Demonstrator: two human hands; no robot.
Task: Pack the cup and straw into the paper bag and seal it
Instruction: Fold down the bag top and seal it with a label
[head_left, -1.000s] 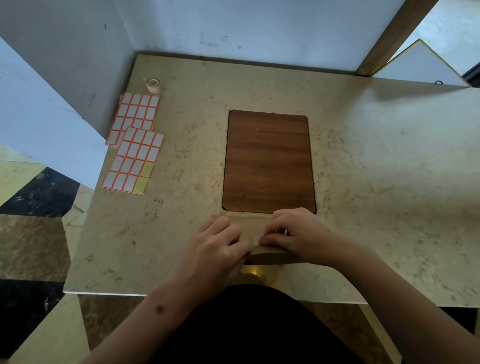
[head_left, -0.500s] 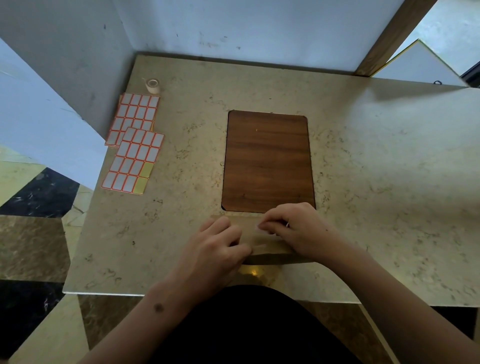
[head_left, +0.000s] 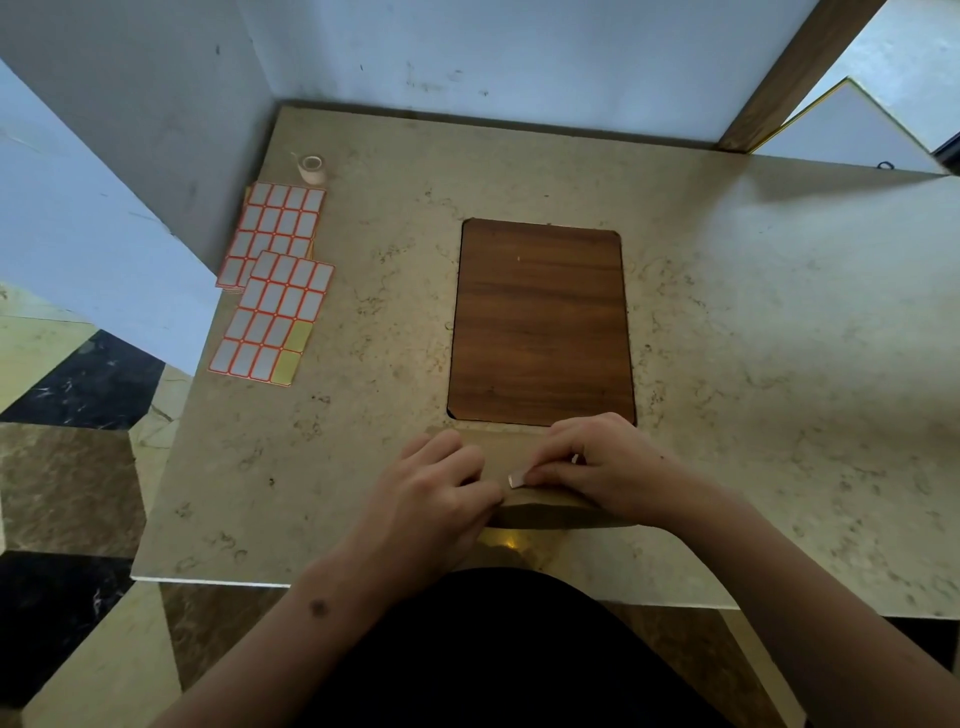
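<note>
A brown paper bag (head_left: 496, 454) lies flat near the table's front edge, its near part folded over and bulging. My left hand (head_left: 431, 488) holds the bag's left part with curled fingers. On the bag's right part, my right hand (head_left: 597, 467) pinches a small white sticker (head_left: 517, 479) against the paper at its fingertips. Neither the cup nor the straw shows anywhere.
A dark wooden board (head_left: 540, 322) is set into the marble table (head_left: 779, 364) just behind the bag. Two sheets of red-edged label stickers (head_left: 275, 280) and a small tape roll (head_left: 311, 169) lie at the back left. Walls close off the back and left.
My right hand shifted slightly over the bag, and the white sticker's end now shows at its fingertips. My left hand stayed in place.
</note>
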